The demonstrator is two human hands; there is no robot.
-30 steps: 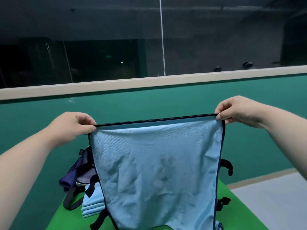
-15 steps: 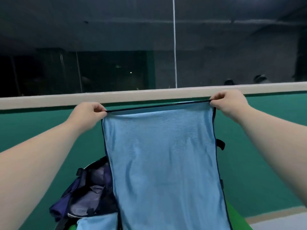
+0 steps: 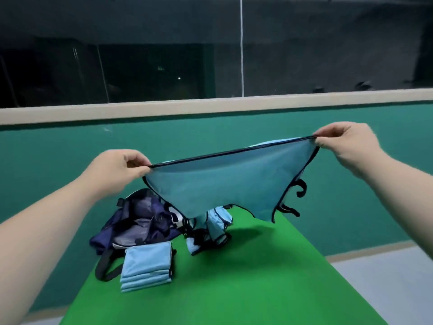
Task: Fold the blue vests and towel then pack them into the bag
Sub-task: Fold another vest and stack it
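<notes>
Light blue, black-trimmed fabric vest [image 3: 222,181] spans left grip [image 3: 117,171] and right grip [image 3: 346,144]; each pinches a top corner. It hangs above the green bench [image 3: 257,282].

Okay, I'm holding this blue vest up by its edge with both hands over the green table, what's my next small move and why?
Probably lower the vest flat onto the bare green table beside the folded stack. The left hand and right hand each pinch a corner of its dark-trimmed edge, it hangs unfolded, and its straps dangle, so it likely needs a surface for folding.
</notes>
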